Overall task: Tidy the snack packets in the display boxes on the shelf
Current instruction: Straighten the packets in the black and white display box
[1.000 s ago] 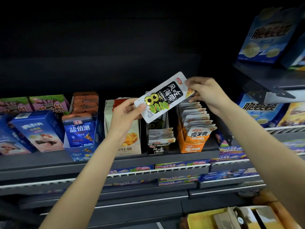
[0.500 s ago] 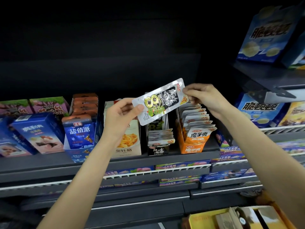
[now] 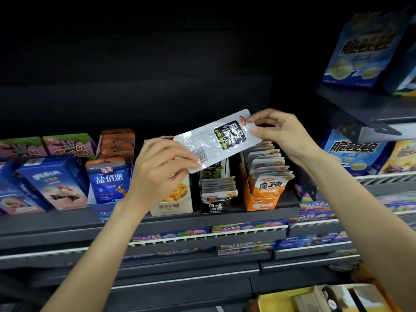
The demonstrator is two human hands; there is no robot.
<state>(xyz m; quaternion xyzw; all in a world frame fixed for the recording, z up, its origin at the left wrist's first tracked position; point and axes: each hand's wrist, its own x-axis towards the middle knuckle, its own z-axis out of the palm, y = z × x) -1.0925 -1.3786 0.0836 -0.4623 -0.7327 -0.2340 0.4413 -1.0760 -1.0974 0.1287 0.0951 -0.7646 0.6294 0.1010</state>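
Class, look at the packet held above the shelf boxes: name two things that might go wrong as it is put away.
1. The packet is only pinched at its ends by the left hand and right hand, so it may slip.
2. It hangs near both the black box and the orange box, so it might land in the wrong one.

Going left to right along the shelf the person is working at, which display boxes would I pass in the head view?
Blue display box → cream display box, partly behind the left hand → black display box → orange display box. Both hands hold a silver snack packet above them, the right hand pinching its upper end.
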